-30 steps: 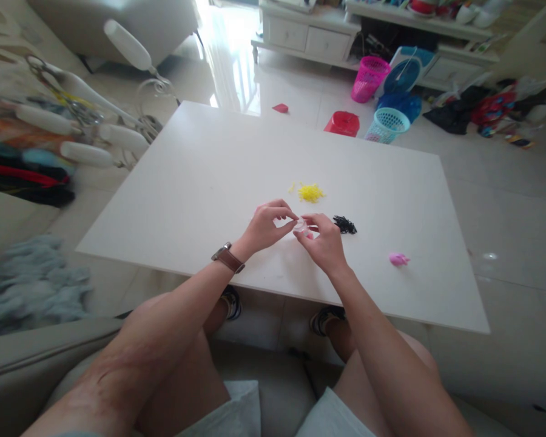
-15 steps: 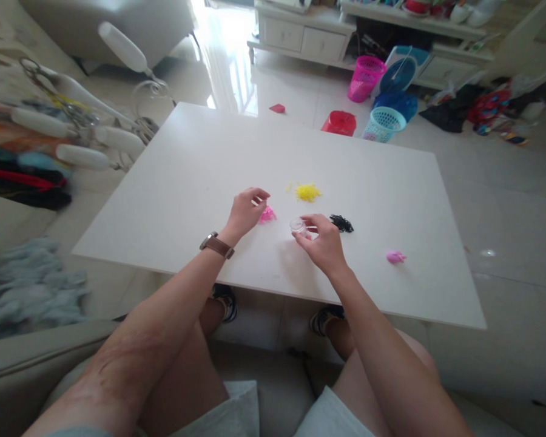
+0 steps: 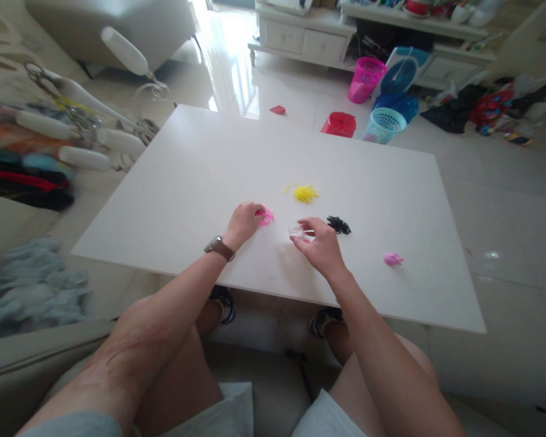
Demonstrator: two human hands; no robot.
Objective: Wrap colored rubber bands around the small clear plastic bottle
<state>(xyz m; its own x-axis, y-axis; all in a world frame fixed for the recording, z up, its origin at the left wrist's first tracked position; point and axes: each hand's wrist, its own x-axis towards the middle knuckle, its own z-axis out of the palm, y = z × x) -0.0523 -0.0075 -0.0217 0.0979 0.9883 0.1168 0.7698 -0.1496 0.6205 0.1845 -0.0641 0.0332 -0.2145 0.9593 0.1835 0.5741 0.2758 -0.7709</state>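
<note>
On the white table, my left hand [image 3: 246,221] is lowered to a small pile of pink pieces [image 3: 266,216], its fingertips closed together at the pile's left side. Whether a piece is pinched between them is hidden. My right hand [image 3: 321,243] grips a small clear jar [image 3: 295,230] just above the tabletop, thumb and fingers around its side, mouth toward the left hand. Something pinkish shows low in the jar. Behind it lies a heap of thin yellow pieces [image 3: 305,194]. A heap of black pieces [image 3: 339,225] is right beside the right hand's knuckles.
A pink toy-like object [image 3: 393,259] lies on the table [image 3: 209,152] toward the right. Beyond the far edge stand a red bin [image 3: 340,124], a light-blue basket [image 3: 384,125] and a pink basket [image 3: 367,80]. A white chandelier-like frame [image 3: 125,51] rises at the left.
My left hand has come down from just above the pink pile, and its fingers have closed at it. My right hand still holds the jar in nearly the same place.
</note>
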